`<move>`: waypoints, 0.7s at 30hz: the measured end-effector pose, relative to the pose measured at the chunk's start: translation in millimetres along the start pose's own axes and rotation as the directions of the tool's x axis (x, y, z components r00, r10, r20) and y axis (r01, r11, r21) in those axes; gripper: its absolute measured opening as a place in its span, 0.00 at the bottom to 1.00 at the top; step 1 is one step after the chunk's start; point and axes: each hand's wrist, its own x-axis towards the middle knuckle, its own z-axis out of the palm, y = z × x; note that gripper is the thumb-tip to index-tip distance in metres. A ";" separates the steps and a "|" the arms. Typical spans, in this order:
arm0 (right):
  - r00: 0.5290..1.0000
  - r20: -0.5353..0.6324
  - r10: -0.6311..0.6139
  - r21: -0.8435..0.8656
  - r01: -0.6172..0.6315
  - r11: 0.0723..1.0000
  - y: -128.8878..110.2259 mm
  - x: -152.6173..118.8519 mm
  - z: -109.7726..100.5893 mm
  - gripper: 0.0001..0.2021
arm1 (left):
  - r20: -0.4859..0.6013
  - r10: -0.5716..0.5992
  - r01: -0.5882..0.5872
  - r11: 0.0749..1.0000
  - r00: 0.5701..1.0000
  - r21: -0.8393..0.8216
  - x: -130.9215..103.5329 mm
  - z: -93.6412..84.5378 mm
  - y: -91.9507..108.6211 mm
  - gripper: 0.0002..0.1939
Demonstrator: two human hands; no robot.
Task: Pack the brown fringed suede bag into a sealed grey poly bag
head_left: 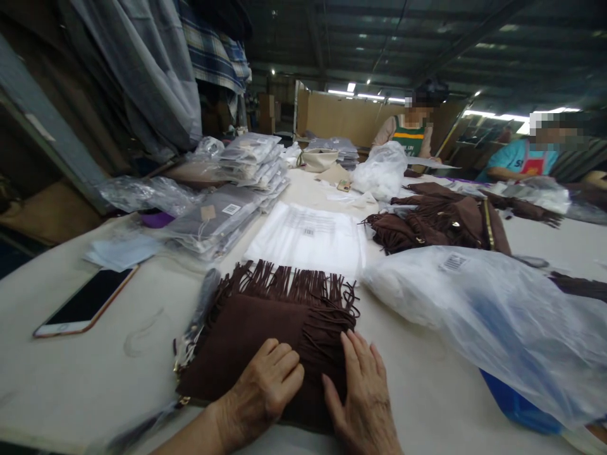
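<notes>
A dark brown fringed bag (246, 328) lies flat on the table in front of me, its fringe spread along the far edge and across its right part. My left hand (265, 385) is closed, its curled fingers resting on the middle of the bag; whatever they may pinch is hidden. On the bag's right side, my right hand (363, 392) lies open, fingers stretched out against the fringe and edge. Gold-coloured hardware (183, 399) shows at the bag's left corner. Just beyond the fringe are white plastic bags (308, 237) with a barcode label.
To the left are a phone (88, 303) and stacked grey packed items (213, 215). More brown fringed bags (441, 218) lie at the right, behind a large clear plastic bag (493, 309) over something blue (521, 401). Two people stand across the table (427, 354).
</notes>
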 end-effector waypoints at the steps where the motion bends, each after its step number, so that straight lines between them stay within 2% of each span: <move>1: 1.000 -0.002 0.026 0.018 -0.025 1.000 0.8 3.3 0.3 0.28 | -0.017 -0.017 0.017 1.000 1.000 -0.010 -1.8 0.2 0.2 0.16; 6: 0.989 0.103 0.111 0.191 -0.129 0.973 -4.3 21.4 9.2 0.25 | -0.096 -0.063 0.059 0.998 0.993 -0.038 -6.5 1.5 2.5 0.15; 8: 0.988 0.123 0.090 0.305 -0.124 0.944 -13.4 29.4 13.6 0.22 | -0.142 -0.065 0.062 0.998 0.988 -0.027 -9.3 2.5 2.7 0.16; 11: 0.996 0.071 -0.058 0.471 0.018 0.882 -25.7 39.0 11.4 0.24 | -0.180 -0.083 0.079 0.996 0.980 -0.028 -17.0 8.9 1.0 0.15; 13: 0.989 0.006 -0.146 0.545 0.119 0.830 -25.2 41.4 5.2 0.24 | -0.204 -0.094 0.086 0.995 0.974 -0.049 -22.3 15.2 -0.7 0.15; 15: 0.997 -0.035 -0.068 0.527 0.076 0.846 -14.3 40.2 0.6 0.22 | -0.203 -0.111 0.098 0.992 0.973 -0.074 -25.6 19.5 -1.2 0.14; 17: 0.989 -0.028 0.142 0.416 -0.118 0.902 4.3 37.7 1.7 0.20 | -0.159 -0.142 0.126 0.987 0.977 -0.102 -26.2 19.3 -0.3 0.13; 19: 0.954 0.003 0.301 0.300 -0.288 0.909 23.7 37.1 9.0 0.19 | -0.101 -0.168 0.155 0.979 0.981 -0.130 -24.7 15.6 1.2 0.12; 21: 0.939 0.055 0.339 0.234 -0.342 0.910 37.0 40.2 20.1 0.20 | -0.081 -0.182 0.170 0.976 0.980 -0.138 -22.3 11.2 2.1 0.12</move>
